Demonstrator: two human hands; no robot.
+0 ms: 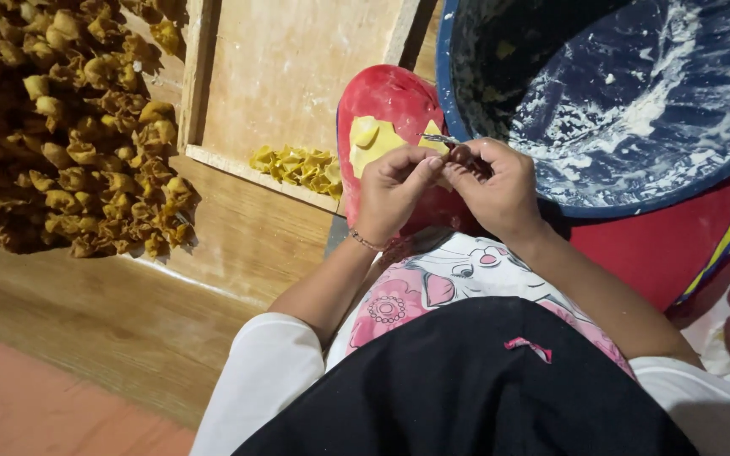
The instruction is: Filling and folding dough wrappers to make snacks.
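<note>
My left hand (392, 187) and my right hand (493, 184) meet above my lap, fingertips pinched together on a small yellow dough piece (434, 149). My right hand also grips a thin metal tool (443, 139) with a dark handle. Just beyond my hands lies a red plate (389, 95) holding flat yellow dough wrappers (367, 140). A small cluster of folded yellow dumplings (299, 166) sits on the edge of a wooden tray (285, 67) to the left of the plate.
A big heap of folded yellow dumplings (61, 127) covers the wooden board at the left. A large blue basin (635, 93) smeared with white flour stands at the upper right. Red cloth (661, 253) lies under the basin. Wooden floor (111, 321) runs at lower left.
</note>
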